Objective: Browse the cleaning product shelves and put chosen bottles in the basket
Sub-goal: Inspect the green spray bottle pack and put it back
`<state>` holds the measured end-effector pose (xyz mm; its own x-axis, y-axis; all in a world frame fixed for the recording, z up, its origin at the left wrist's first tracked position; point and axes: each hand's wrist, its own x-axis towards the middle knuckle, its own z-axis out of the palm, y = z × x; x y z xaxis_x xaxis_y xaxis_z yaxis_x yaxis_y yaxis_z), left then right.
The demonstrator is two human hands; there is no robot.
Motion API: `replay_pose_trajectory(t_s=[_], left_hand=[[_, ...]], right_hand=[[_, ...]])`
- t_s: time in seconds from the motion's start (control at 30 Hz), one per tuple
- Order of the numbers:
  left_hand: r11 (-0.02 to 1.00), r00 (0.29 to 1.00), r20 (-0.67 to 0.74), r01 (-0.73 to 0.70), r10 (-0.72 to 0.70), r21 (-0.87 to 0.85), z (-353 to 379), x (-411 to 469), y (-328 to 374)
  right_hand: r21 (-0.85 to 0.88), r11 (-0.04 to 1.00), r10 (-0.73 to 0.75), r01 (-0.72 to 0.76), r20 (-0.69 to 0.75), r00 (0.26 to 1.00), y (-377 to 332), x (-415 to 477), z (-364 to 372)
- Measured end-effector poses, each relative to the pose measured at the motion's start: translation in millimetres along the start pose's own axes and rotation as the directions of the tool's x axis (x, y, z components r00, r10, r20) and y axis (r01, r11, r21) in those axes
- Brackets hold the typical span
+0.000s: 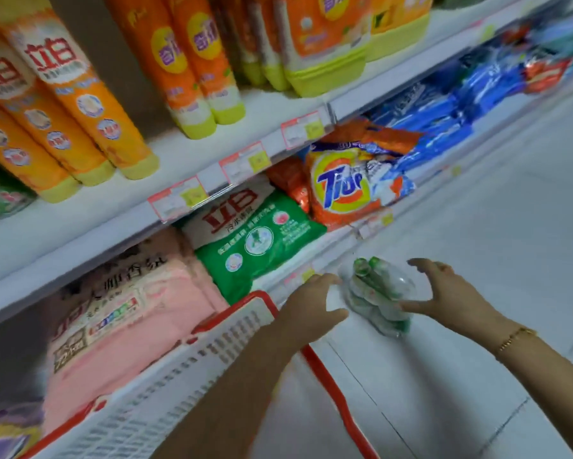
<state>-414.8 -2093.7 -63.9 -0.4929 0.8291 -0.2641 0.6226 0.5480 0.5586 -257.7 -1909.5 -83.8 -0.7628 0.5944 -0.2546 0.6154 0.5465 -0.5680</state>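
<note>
A clear-wrapped pack of green-capped bottles (379,293) sits between my hands, just past the far corner of the basket (179,376), which is white with a red rim. My left hand (311,304) grips the pack's left side, fingers over the top and thumb below. On the pack's right is my right hand (450,293), fingers spread and raised, thumb close to the wrap. Whether the pack rests on the floor is unclear.
The upper shelf (212,150) holds orange detergent bottles (80,104). On the lower shelf lie a pink bag (129,313), a green and white bag (262,240), an orange Tide bag (344,187) and blue bags (444,117). Pale floor tiles (493,210) spread to the right.
</note>
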Motion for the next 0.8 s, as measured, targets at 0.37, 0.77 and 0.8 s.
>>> replay_pose_trajectory(t_s=[0.37, 0.77, 0.8], left_hand=[[0.965, 0.995, 0.071, 0.087, -0.072, -0.246, 45.4, 84.1, 20.4], [0.817, 0.980, -0.080, 0.106, -0.183, -0.567, 2.9, 15.0, 20.4], [0.797, 0.983, -0.092, 0.074, -0.160, -0.599, -2.0, 4.2, 23.6]], right_hand=[[0.074, 0.997, -0.015, 0.034, -0.241, 0.970, 5.0, 33.8, 48.7], [0.070, 0.928, -0.312, 0.365, -0.387, 0.867, -60.6, -15.9, -29.6], [0.099, 0.900, -0.349, 0.425, -0.421, 0.837, -74.5, -23.6, -42.2]])
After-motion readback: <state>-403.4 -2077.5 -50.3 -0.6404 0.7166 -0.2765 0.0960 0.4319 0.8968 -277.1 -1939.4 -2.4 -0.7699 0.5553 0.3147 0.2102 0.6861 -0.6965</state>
